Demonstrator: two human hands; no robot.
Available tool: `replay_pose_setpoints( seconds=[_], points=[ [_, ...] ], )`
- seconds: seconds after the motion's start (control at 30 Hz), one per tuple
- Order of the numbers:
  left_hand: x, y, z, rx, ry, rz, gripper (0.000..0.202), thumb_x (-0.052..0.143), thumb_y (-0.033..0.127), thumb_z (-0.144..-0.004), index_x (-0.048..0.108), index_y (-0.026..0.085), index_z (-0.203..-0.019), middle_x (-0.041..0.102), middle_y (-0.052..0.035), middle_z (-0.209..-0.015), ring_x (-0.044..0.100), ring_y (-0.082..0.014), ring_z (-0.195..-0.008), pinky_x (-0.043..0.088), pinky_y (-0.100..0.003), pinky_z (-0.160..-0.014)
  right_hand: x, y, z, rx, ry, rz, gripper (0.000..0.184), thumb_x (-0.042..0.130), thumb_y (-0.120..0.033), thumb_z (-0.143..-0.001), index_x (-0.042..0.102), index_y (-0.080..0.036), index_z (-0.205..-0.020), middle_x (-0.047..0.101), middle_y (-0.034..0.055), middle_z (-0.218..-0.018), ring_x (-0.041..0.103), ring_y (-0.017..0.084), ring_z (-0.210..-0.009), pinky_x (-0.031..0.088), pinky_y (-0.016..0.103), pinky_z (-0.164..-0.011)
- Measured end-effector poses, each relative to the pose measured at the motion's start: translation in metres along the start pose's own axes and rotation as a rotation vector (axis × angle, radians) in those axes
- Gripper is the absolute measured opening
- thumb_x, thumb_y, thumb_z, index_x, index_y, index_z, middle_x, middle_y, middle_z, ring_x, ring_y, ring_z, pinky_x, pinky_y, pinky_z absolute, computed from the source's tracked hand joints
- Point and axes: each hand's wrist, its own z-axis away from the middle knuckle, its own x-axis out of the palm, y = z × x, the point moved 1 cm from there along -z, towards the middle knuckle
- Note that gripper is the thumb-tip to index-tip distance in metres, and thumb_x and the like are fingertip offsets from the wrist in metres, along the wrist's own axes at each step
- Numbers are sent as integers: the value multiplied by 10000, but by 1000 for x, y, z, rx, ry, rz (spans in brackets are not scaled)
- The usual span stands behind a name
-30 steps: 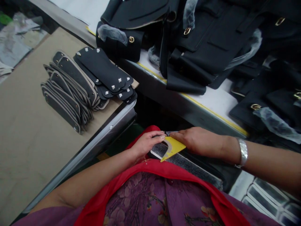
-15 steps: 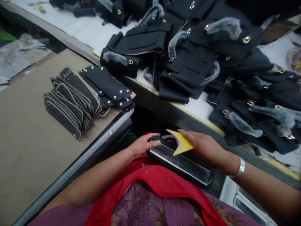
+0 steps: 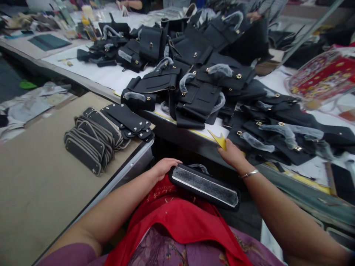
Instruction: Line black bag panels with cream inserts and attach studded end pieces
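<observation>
Left hand rests curled on the near end of the black panel, pinning it flat across my lap so it doesn't slide; not a closed grip, fingers just lie over the edge. Right hand is up at the near edge of the bench, fingers pinched on the yellow template, its point sticking up clear of the bags (thumb side hidden, so I can't tell how tight). Stacked strips sit on the side table's right edge, near my left arm.

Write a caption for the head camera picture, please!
Right hand lifts a yellow piece; left hand steadies a black panel.
</observation>
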Motion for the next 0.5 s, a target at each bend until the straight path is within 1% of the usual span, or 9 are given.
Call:
replay_pose_setpoints(
  seconds=[0.1, 0.17, 0.3, 0.4, 0.5],
  points=[
    [1, 6, -1, -57, 6, -84, 292, 525, 98, -581, 722, 121, -796, 659, -26, -602, 540, -115, -527, 390, -222, -516, 1, 1, -3, -4, 15, 2, 458, 425, -377, -831, 450, -56, -1157, 608, 240, -1026, 617, 303, -894, 459, 397, -755],
    [1, 11, -2, -81, 11, -142, 286, 530, 91, -575, 725, 126, -780, 653, -22, -589, 530, -115, -510, 382, -223, -499, 0, 0, -5, -1, 18, 14, 480, 426, -377, -825, 432, -51, -1178, 590, 242, -1045, 606, 315, -920, 455, 408, -776],
    [2, 18, -5, -102, 9, -253, 268, 553, 92, -573, 725, 134, -774, 635, -10, -545, 515, -113, -474, 380, -226, -479, -3, 1, -14, 22, 44, 53, 542, 432, -383, -816, 396, -29, -1224, 543, 260, -1067, 597, 343, -911, 458, 431, -754],
    [6, 18, -6, -112, 11, -306, 279, 538, 78, -573, 723, 133, -774, 639, -9, -545, 517, -107, -461, 386, -220, -473, -2, 5, -28, 46, 58, 76, 581, 463, -387, -800, 391, -12, -1238, 516, 271, -1072, 594, 342, -899, 459, 431, -737],
    [12, 13, -5, -101, 37, -260, 300, 493, 71, -596, 719, 125, -785, 660, -26, -585, 561, -117, -509, 432, -227, -523, 1, 11, -46, 92, 63, 84, 635, 512, -432, -768, 407, -9, -1230, 495, 273, -1103, 581, 342, -927, 457, 418, -746]
  ],
)
